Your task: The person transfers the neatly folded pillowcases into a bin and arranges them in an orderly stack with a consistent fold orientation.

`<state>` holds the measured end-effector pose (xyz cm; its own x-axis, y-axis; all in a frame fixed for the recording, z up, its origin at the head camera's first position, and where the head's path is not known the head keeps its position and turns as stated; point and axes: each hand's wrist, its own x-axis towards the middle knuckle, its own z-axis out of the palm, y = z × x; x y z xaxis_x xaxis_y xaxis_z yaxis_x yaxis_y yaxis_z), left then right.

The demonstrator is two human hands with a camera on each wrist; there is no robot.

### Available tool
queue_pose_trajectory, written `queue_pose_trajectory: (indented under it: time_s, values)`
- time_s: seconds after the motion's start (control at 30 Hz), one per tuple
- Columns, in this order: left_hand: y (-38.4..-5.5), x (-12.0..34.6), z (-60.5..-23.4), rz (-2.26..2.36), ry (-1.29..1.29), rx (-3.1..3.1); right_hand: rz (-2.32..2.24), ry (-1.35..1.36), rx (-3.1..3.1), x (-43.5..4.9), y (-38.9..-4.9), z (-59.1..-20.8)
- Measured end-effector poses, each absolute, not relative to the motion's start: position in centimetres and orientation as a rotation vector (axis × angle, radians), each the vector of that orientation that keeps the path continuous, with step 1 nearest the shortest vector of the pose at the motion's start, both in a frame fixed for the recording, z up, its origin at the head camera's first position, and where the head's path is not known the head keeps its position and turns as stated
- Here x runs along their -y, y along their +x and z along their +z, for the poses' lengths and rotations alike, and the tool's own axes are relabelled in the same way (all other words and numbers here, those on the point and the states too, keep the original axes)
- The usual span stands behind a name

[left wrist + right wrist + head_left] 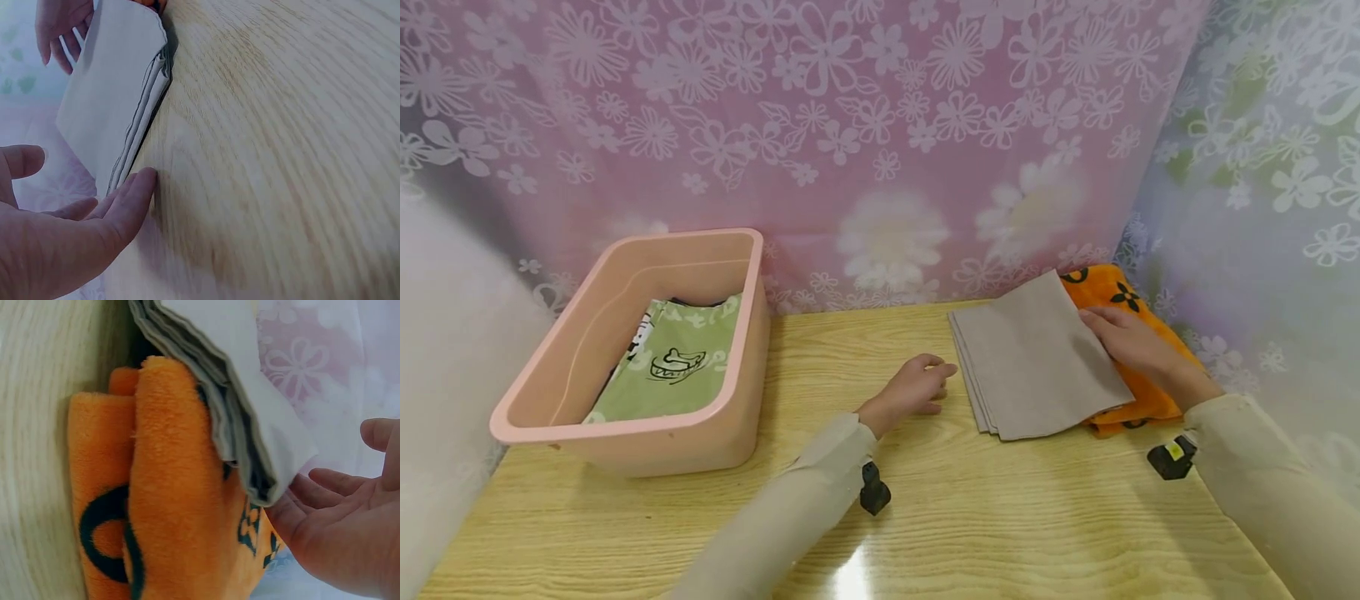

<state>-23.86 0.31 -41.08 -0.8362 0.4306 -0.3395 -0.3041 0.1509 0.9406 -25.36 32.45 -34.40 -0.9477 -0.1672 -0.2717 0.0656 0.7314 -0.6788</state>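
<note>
A folded light grey cloth (1037, 358) lies on the right side of the table, partly overlapping a folded orange towel (1138, 402) with dark markings. At the cloth's right edge is my right hand (1127, 340); in the right wrist view its fingertips (294, 487) touch the grey layers, with the thumb held apart. My left hand (913, 387) is just left of the cloth, fingers loosely bent and nothing in them. The left wrist view shows its fingertips (147, 178) low over the table, right by the cloth's layered edge (140, 112).
A pink plastic tub (748, 417) stands at the left, with a folded green printed cloth (700, 367) inside. The wood-grain table (820, 500) stretches between. Behind hangs a pink flowered curtain (887, 167); a pale flowered one (1285, 250) is close on the right.
</note>
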Motion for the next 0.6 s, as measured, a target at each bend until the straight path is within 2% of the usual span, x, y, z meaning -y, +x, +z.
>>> queue_pose_trajectory:
  time_s: [0.23,0.6]
  values:
    - [-24.4,-1.9,-41.6,1.856,0.007,-1.713,-1.031,-0.032,-2.616,-33.3,-25.5,-35.5]
    - [-24.5,-3.2,-42.0,1.934,-0.094,-1.759,-1.020,-0.031,-2.641,-32.9,-25.5,-36.3]
